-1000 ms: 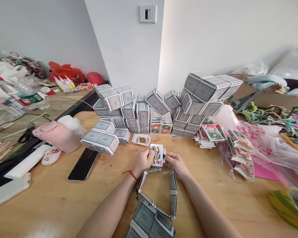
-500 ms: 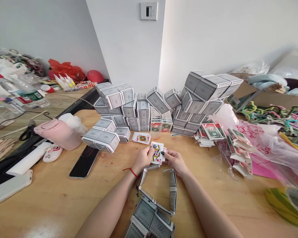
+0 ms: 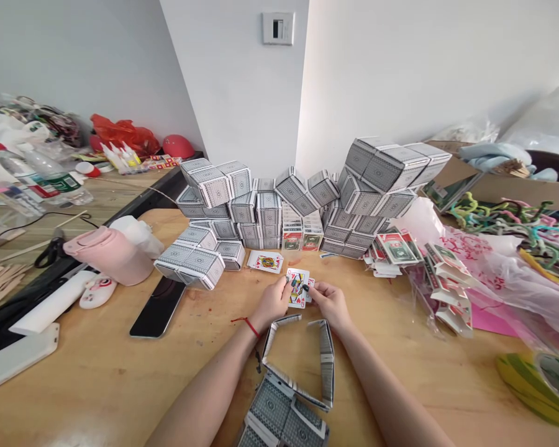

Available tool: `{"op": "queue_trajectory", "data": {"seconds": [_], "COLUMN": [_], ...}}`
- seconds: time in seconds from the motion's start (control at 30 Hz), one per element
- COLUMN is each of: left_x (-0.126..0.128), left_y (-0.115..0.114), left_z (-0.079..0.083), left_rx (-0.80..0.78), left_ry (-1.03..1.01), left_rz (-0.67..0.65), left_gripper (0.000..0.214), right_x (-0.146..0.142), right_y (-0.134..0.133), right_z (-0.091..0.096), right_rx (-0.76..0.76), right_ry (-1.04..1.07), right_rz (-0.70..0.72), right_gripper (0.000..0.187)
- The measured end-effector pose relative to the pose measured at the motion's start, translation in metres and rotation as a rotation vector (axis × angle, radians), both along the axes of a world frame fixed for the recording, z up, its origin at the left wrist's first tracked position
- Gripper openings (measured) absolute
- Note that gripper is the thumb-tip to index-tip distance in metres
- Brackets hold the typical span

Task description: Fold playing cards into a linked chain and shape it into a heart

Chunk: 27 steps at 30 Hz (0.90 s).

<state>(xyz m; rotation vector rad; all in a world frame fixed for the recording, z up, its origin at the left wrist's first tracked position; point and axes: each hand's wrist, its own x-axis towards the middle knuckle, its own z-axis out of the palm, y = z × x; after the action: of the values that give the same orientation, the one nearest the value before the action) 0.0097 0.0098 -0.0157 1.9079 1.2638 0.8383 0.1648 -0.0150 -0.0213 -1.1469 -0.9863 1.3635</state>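
Note:
Between both hands is a queen of hearts playing card (image 3: 298, 290), face up, with a king card (image 3: 310, 292) showing partly behind its right edge. My left hand (image 3: 274, 299), with a red cord at the wrist, pinches the queen's left side. My right hand (image 3: 329, 303) grips the cards at the right, its thumb on the faces. Just below lies an open-topped frame of folded cards (image 3: 326, 363), with joined grey-backed card blocks (image 3: 279, 406) nearest me. Another face-up card (image 3: 264, 261) rests on the table beyond my left hand.
Stacked card blocks (image 3: 265, 214) stand at the back, with card boxes (image 3: 395, 246) to their right. A phone (image 3: 157, 308) and a pink bottle (image 3: 109, 256) are at left. Yellow-green tape (image 3: 517, 379) lies at right, near plastic bags (image 3: 487, 248).
Both hands and the cards have shifted slightly to the right, and the right thumb now overlaps the queen card's edge a little more. The view has tilted slightly.

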Motion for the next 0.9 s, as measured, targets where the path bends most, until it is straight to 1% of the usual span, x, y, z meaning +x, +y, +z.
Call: {"op": "queue_trajectory", "data": {"seconds": [0.07, 0.17, 0.27, 0.4, 0.5, 0.63, 0.77, 0.9], "left_x": [0.001, 0.001, 0.002, 0.002, 0.004, 0.007, 0.009, 0.011], "left_y": [0.000, 0.000, 0.000, -0.001, -0.004, -0.007, -0.008, -0.009], "left_z": [0.001, 0.002, 0.003, 0.002, 0.003, 0.005, 0.006, 0.006], "left_rx": [0.018, 0.038, 0.055, 0.089, 0.135, 0.204, 0.264, 0.314], "left_ry": [0.063, 0.157, 0.228, 0.258, 0.294, 0.359, 0.400, 0.412], "left_rz": [0.020, 0.074, 0.101, 0.094, 0.079, 0.061, 0.023, -0.026], "left_gripper": [0.024, 0.024, 0.024, 0.024, 0.026, 0.025, 0.026, 0.024], "right_x": [0.000, 0.000, 0.000, -0.001, -0.002, -0.004, -0.006, -0.009], "right_y": [0.000, 0.000, -0.001, -0.001, -0.001, -0.001, -0.001, -0.001], "right_z": [0.002, 0.005, 0.008, 0.009, 0.008, 0.002, -0.006, -0.010], "right_rx": [0.047, 0.092, 0.098, 0.087, 0.068, 0.085, 0.116, 0.115], "right_ry": [-0.044, -0.028, 0.016, 0.030, 0.031, -0.013, -0.116, -0.247], "right_rz": [0.024, 0.105, 0.152, 0.183, 0.149, 0.080, -0.011, -0.111], "right_gripper": [0.025, 0.025, 0.027, 0.028, 0.029, 0.031, 0.031, 0.030]}}
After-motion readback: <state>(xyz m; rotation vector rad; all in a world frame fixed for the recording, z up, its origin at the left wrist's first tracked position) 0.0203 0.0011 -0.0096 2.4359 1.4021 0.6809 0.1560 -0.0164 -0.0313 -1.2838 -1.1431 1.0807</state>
